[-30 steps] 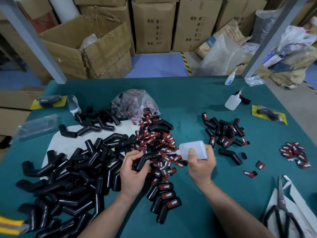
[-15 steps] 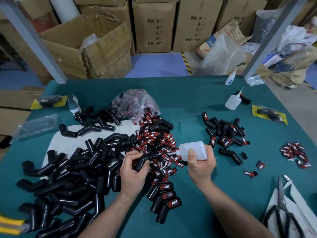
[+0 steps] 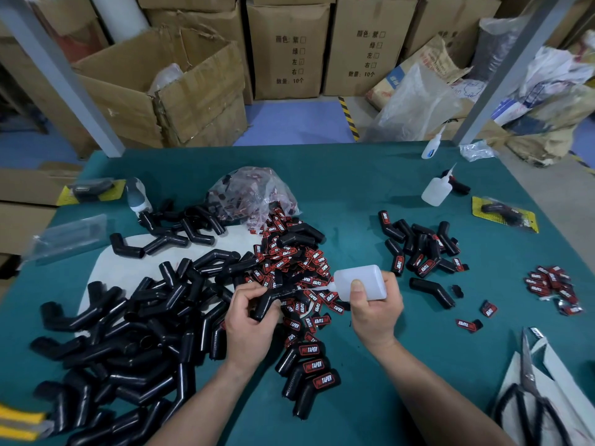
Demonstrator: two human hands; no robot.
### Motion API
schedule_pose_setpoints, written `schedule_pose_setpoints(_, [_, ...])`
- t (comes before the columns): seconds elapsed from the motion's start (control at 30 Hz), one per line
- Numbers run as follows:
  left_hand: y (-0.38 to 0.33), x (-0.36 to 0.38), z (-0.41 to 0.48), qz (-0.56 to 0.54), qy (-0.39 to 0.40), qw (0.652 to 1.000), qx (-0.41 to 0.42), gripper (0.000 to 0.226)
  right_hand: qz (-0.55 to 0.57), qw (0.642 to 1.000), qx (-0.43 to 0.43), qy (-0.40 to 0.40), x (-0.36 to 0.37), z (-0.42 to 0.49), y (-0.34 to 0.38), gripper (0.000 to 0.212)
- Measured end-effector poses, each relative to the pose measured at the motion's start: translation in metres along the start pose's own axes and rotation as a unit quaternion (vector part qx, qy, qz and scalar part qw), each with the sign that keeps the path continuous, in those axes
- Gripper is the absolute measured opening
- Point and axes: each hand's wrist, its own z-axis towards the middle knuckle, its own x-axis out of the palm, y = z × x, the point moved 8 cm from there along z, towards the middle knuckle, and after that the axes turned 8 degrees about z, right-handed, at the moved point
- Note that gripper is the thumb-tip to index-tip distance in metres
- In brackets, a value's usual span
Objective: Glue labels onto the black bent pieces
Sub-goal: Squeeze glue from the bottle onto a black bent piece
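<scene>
Centre frame, left hand (image 3: 248, 320) curled round one black bent rubber tube (image 3: 266, 304), right hand (image 3: 375, 312) gripping a translucent white plastic glue bottle (image 3: 362, 280), nozzle at the tube, so squeeze too hard and glue likely drips onto fingers (image 3: 246, 292) or the red-and-black label pile (image 3: 296, 262) underneath.

Lower centre of the frame: left hand (image 3: 248, 320) and right hand (image 3: 375, 312), both bare. Short, plain nail on the right thumb. Toward the bottom edge: left forearm (image 3: 206, 403) and right forearm (image 3: 431, 391), likewise bare, uncovered as far as the frame edge.
</scene>
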Motion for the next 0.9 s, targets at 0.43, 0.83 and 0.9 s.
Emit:
schedule_pose_setpoints(0.43, [-0.004,0.001,0.000,-0.010,0.013,1.000,0.007,0.025,0.011,0.999,-0.004,0.030,0.007,-0.004,0.010,0.028])
schedule_pose_setpoints(0.83, [-0.002,0.002,-0.001,0.000,0.010,1.000,0.016,0.028,0.000,1.000,-0.005,0.018,0.007,-0.004,0.011,0.028])
schedule_pose_setpoints(0.9, [-0.003,0.001,-0.001,0.001,0.010,1.000,0.019,0.029,-0.001,1.000,-0.009,0.016,0.006,-0.004,0.013,0.028])
